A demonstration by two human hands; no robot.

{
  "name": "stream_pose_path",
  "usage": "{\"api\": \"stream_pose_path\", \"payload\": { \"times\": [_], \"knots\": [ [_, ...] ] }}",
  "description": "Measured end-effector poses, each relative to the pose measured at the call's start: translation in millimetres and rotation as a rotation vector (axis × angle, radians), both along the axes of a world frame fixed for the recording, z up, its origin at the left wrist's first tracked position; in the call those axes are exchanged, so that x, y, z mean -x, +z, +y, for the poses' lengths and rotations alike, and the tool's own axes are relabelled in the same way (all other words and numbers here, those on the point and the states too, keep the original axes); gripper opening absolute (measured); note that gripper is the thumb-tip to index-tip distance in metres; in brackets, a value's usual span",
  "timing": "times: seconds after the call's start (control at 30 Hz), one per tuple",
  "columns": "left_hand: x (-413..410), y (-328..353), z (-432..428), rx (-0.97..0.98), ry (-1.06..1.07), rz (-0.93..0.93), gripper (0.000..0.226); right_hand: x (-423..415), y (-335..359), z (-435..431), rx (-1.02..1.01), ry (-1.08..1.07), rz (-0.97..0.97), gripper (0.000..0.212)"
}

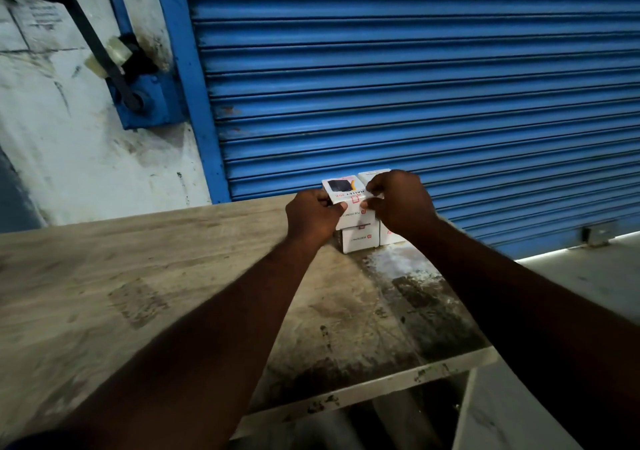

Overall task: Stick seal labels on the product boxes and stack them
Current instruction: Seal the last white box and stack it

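A white product box with a dark picture and red print on top sits on a stack of like boxes at the far right of the wooden table. My left hand grips its left front edge. My right hand pinches at its right front edge, where a small red-outlined label shows. A lower box and a second stack behind my right hand are partly hidden.
A blue roller shutter stands right behind the boxes. A black crank handle on a blue bracket hangs on the white wall at the left. The table's right edge drops to a shelf below; the floor lies at the right.
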State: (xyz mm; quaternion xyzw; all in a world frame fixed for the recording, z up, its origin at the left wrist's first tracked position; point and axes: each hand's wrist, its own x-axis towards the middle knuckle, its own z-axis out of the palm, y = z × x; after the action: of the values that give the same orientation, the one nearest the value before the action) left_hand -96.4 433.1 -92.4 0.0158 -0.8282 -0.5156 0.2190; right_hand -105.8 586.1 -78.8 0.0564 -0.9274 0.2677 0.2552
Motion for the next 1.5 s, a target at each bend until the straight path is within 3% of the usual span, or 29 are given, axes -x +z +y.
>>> {"api": "stream_pose_path", "payload": {
  "times": [0.27,0.43,1.07,1.5],
  "knots": [
    [2.5,-0.3,2.5,0.002,-0.010,0.002,0.033,0.9,2.8,4.3,-0.408,-0.057,0.113,0.037],
    [6.8,-1.0,4.4,0.025,-0.006,-0.003,0.032,4.5,1.6,9.0,-0.304,0.031,0.030,0.031],
    [15.0,-4.2,3.8,-0.013,-0.013,-0.001,0.036,10.6,-4.3,13.6,-0.156,0.104,0.095,0.026],
    [-23.6,-31.6,-123.9,-0.019,0.039,0.013,0.045,-22.1,-9.2,-93.7,-0.143,0.399,0.275,0.022]
  ]
}}
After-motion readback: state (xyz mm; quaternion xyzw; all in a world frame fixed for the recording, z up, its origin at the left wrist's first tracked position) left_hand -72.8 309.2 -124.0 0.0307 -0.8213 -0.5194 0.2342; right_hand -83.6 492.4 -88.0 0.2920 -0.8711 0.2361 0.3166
